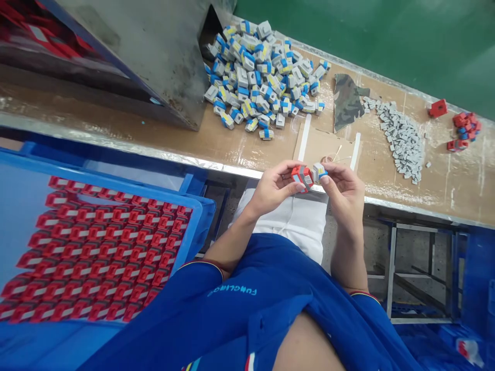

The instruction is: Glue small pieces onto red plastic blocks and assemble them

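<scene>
My left hand (273, 189) is closed around a red toy vehicle part (302, 178) with a grey band across it. Between the thumb and fingers of my right hand (345, 191) is a small white and blue block (319, 172). The two pieces are close together over the table's front edge; whether they touch I cannot tell. Beyond my hands lies a cardboard sheet (309, 147) with white strips, and on it a thin pale stick (337, 152). Further back spreads a large pile of white, blue and yellow blocks (266, 77).
Small grey pieces (404, 144) lie heaped to the right, near a camouflage cloth (347, 100). Several red parts (466, 126) sit at the far right. A metal bin (154, 51) stands at the back left. Rows of red parts (104, 247) fill a blue tray (201, 216).
</scene>
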Motion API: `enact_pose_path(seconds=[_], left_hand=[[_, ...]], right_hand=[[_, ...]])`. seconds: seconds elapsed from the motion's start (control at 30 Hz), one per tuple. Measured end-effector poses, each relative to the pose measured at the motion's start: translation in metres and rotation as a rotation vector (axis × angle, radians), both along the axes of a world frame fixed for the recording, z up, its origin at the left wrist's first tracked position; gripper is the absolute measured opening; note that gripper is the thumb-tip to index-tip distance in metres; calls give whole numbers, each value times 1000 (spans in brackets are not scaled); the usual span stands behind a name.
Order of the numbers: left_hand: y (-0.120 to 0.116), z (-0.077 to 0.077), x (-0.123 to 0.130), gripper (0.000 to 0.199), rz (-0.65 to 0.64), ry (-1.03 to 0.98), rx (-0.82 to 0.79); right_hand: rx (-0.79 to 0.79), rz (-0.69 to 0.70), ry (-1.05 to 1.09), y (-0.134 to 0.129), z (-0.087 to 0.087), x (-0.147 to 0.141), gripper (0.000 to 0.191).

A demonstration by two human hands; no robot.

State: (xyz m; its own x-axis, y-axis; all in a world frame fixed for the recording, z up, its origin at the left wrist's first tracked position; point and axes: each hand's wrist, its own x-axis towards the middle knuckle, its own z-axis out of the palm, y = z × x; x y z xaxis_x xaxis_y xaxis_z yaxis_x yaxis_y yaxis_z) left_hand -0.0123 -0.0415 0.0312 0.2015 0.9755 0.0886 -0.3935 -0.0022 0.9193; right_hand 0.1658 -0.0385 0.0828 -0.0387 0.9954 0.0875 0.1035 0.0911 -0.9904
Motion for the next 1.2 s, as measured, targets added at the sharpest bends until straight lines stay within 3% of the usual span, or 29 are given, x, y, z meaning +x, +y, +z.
enact_pose_path(seconds=[0.27,0.5,0.63,0.9,1.0,1.2], left_hand=[[3,-3,5,49,-13,31,10],[4,-1,6,49,-22,38,24],[5,1,5,49,-28,32,52],[6,3,7,50,-39,40,68],[6,2,7,52,-61,50,63],[6,2,9,52,-70,73,13]], right_hand=[[-1,28,85,-1,-12,14,20],[-107,102,126,-6,-14,18,54],[-42,63,25,-11,-11,17,42],[261,-25,-445,-14,8,18,30],[221,-18,-472,-15,7,20,31],[123,-73,-329,-18,-1,19,25]])
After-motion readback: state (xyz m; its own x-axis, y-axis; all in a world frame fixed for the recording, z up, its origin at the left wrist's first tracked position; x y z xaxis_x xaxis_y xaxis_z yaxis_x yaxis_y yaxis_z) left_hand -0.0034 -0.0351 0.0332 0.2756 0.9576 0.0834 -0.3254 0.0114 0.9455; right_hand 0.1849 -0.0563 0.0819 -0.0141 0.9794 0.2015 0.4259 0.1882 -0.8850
